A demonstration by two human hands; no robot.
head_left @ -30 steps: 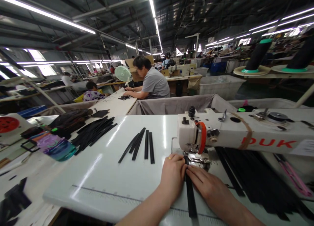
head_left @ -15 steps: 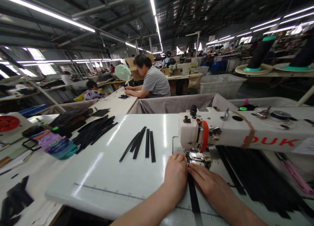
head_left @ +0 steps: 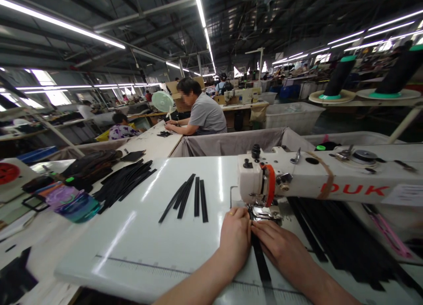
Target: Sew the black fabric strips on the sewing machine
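Note:
A black fabric strip (head_left: 262,263) runs from the table's front edge up to the presser foot of a white sewing machine (head_left: 350,175). My left hand (head_left: 235,234) lies on the strip's left side with its fingers curled and pressed together close to the metal foot (head_left: 262,213). From the right, my right hand (head_left: 280,243) pinches the same strip just in front of the foot, its fingers together. The fingertips of both hands nearly meet there. The needle point is hidden behind hands and metal parts.
Several short black strips (head_left: 196,199) lie left of the machine. A pile of strips (head_left: 127,181) and a purple-teal bottle (head_left: 74,203) are farther left. More long strips (head_left: 343,243) and pink scissors (head_left: 390,234) lie right. A co-worker (head_left: 203,109) sits beyond.
The view has shifted slightly. Both hands keep their hold on the strip at the presser foot, and the strip looks almost unmoved.

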